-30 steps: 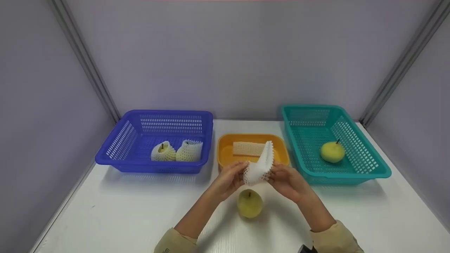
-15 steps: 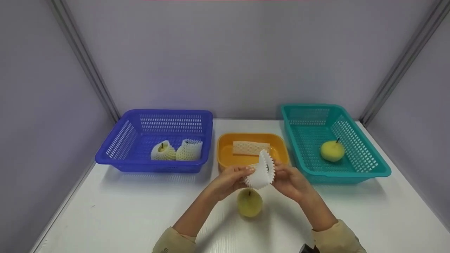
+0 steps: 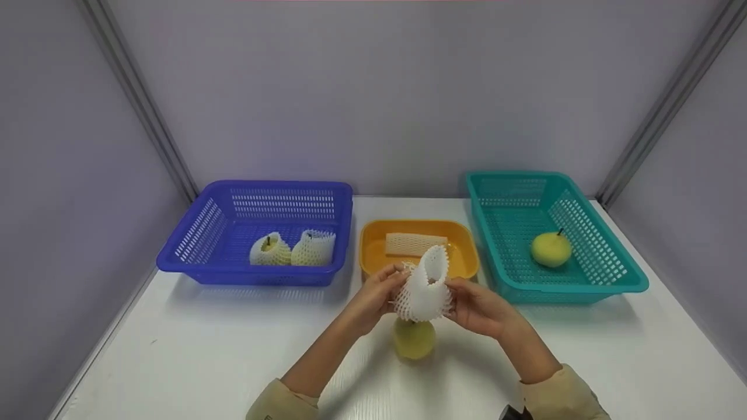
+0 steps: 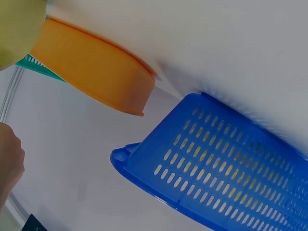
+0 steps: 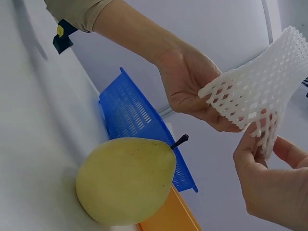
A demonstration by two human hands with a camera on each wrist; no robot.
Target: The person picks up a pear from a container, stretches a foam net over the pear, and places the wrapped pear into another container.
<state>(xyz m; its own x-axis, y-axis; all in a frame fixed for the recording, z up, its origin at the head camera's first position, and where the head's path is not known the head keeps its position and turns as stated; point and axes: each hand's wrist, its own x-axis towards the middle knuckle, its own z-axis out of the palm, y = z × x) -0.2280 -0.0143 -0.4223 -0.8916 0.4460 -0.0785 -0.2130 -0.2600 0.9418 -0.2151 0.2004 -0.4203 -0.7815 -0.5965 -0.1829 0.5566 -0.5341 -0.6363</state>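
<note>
Both hands hold a white foam fruit net (image 3: 425, 294), its opening spread and one edge standing tall. My left hand (image 3: 370, 298) pinches its left side, and my right hand (image 3: 477, 306) pinches its right side. In the right wrist view the mesh of the net stretches between the two hands, with fingers inside its lower edge. Just below the net a yellow-green pear (image 3: 414, 340) stands upright on the table, its stem end overlapped by the net in the head view. That pear appears large in the right wrist view, stem showing.
A blue basket (image 3: 254, 275) at left holds two pears in foam nets (image 3: 313, 249). Behind the hands, an orange tray (image 3: 370, 228) holds another flat foam net (image 3: 415, 244). The green basket (image 3: 575, 290) at right contains one bare pear (image 3: 551, 249). Walls enclose the white table (image 3: 192, 356).
The net has turned and widened between the hands, its opening now facing up toward the head camera. It has come lower, over the top of the standing pear.
</note>
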